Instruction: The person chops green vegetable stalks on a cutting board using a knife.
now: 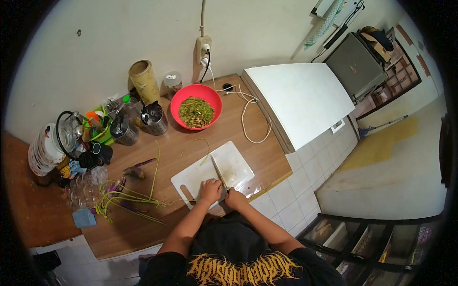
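My right hand [235,199] grips the handle of a kitchen knife [219,170], its long blade lying across the white cutting board [191,177]. Just left of the blade, my left hand [211,191] presses down on the board with curled fingers. A thin green stalk, likely a long bean [189,200], shows beside that wrist and seems to run under the hand; the fingers hide the rest. One loose green strand [207,155] lies over the board's far edge. More long beans [129,196] spread on the table to the left, beside purple eggplants [117,187].
A red bowl [176,117] of chopped green pieces stands behind the board. Metal utensil holders [156,125], a bamboo tube [141,76], stacked plates [42,150] and a blue cloth [84,218] line the left side. A white cable [243,119] loops near a white appliance [300,97].
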A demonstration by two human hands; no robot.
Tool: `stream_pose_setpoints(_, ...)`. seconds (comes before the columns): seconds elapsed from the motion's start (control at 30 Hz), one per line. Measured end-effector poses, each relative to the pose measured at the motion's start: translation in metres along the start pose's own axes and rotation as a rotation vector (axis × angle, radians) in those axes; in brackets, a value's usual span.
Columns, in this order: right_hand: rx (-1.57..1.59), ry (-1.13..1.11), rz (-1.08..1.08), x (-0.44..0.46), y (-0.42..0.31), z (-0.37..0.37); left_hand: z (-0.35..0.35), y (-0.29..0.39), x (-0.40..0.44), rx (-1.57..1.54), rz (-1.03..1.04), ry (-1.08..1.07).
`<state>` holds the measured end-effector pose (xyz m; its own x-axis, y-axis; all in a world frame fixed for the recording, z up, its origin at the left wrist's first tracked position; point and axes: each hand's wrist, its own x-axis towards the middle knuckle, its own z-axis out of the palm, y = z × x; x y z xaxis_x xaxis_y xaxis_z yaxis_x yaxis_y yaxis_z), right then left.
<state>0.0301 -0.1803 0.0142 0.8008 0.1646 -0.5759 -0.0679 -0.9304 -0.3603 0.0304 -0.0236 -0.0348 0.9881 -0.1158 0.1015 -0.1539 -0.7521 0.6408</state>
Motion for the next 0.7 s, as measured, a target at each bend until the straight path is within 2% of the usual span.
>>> stream_pose_setpoints(0.43, -0.008, -0.032, 0.003, 0.007, -0.003, -0.004, -0.004, 0.002, 0.0, -0.025, -0.067, -0.06)
stream_pose_setpoints(0.7, 0.023, 0.001, -0.06, 0.005, 0.002, 0.012, -0.001, 0.0, -0.001, 0.0, -0.036, -0.023)
